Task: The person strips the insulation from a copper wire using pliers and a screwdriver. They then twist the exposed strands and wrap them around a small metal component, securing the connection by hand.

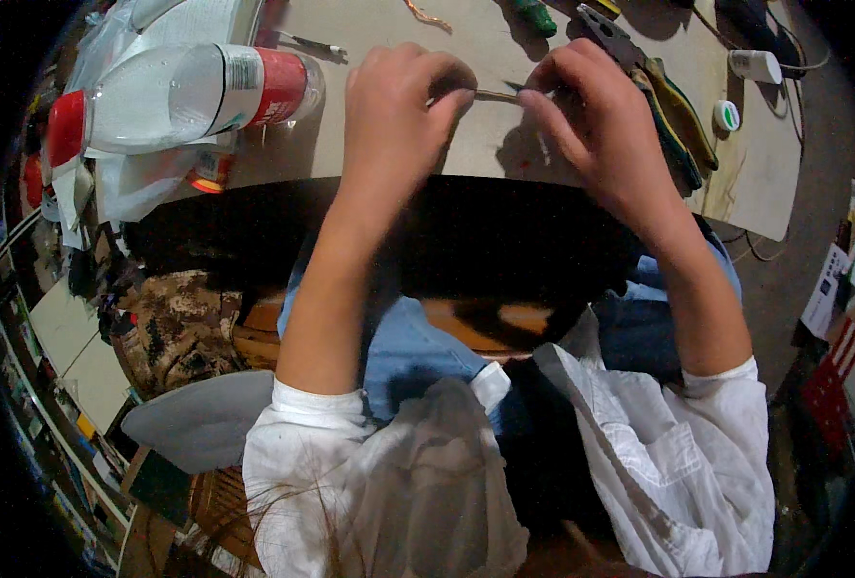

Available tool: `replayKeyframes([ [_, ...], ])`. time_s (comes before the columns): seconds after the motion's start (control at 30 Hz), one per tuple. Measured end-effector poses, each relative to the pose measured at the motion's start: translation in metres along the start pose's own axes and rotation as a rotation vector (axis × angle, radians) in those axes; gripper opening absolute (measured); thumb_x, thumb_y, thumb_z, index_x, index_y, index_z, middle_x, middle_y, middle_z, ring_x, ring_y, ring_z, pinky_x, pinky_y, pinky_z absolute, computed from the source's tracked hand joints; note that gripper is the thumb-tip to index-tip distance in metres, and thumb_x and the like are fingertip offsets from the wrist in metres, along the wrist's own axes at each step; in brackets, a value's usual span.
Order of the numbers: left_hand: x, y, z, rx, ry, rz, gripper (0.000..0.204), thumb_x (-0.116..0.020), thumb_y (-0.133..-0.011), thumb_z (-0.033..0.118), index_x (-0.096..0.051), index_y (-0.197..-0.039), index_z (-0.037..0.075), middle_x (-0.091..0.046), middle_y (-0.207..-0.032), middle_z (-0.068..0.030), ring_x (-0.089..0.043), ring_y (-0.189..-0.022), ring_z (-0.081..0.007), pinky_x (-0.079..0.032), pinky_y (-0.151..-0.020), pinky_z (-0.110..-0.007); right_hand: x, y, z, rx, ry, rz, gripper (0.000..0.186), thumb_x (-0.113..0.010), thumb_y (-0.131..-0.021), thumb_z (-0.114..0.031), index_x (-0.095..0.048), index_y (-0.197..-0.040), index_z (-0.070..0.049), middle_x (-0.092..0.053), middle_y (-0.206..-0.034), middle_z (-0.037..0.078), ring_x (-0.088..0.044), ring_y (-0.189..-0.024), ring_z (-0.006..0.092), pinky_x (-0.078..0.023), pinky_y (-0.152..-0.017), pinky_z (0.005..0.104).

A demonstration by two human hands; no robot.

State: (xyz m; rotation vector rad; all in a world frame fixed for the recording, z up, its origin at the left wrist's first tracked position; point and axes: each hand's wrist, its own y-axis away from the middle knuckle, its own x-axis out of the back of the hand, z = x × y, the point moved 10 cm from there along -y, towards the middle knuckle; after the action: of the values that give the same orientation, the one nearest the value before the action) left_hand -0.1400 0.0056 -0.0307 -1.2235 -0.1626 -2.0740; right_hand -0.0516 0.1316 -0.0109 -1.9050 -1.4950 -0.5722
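Above the tabletop (297,159), a wire-like piece (495,94) is held between the left hand (403,101) and the right hand (596,111). A bottle (172,96) is set to their left, with a pen-like tool (317,45) lying just beyond it. Past the hands, a loose strand (429,16) is laid. To the right — just beside the right hand — pliers (655,77) are placed; farther right, a cap (726,116) is seen, with a tub (755,65) beyond.
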Motion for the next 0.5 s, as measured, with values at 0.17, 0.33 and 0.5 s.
replayKeyframes([
  [0.17, -0.002, 0.002, -0.002, 0.049, 0.058, 0.001, 0.016, -0.080, -0.079, 0.011, -0.074, -0.094, 0.006, -0.068, -0.090, -0.0087, -0.064, -0.084, -0.0258, -0.053, -0.074, -0.035, -0.017, 0.006, 0.011, -0.141, -0.221, -0.026, 0.017, -0.074, -0.087, -0.012, -0.066, -0.099, -0.003, -0.065, -0.090, 0.016, -0.065, -0.082, 0.0349, -0.053, -0.071, 0.0410],
  [0.33, -0.003, 0.000, -0.004, 0.077, 0.078, -0.054, 0.016, -0.078, -0.082, 0.008, -0.075, -0.097, 0.005, -0.070, -0.094, -0.0095, -0.068, -0.086, -0.0244, -0.055, -0.078, -0.033, -0.015, 0.000, 0.010, -0.081, -0.123, 0.004, 0.017, -0.074, -0.086, -0.012, -0.071, -0.102, -0.006, -0.067, -0.091, 0.016, -0.067, -0.082, 0.0343, -0.054, -0.072, 0.0403],
  [0.5, -0.001, 0.001, -0.013, 0.157, 0.178, -0.081, 0.019, -0.076, -0.084, 0.006, -0.074, -0.103, 0.004, -0.074, -0.099, -0.0096, -0.072, -0.091, -0.0193, -0.056, -0.084, -0.031, -0.018, -0.002, 0.014, -0.100, -0.132, 0.016, 0.018, -0.075, -0.083, -0.010, -0.071, -0.101, -0.008, -0.067, -0.089, 0.014, -0.067, -0.081, 0.0341, -0.054, -0.072, 0.0405],
])
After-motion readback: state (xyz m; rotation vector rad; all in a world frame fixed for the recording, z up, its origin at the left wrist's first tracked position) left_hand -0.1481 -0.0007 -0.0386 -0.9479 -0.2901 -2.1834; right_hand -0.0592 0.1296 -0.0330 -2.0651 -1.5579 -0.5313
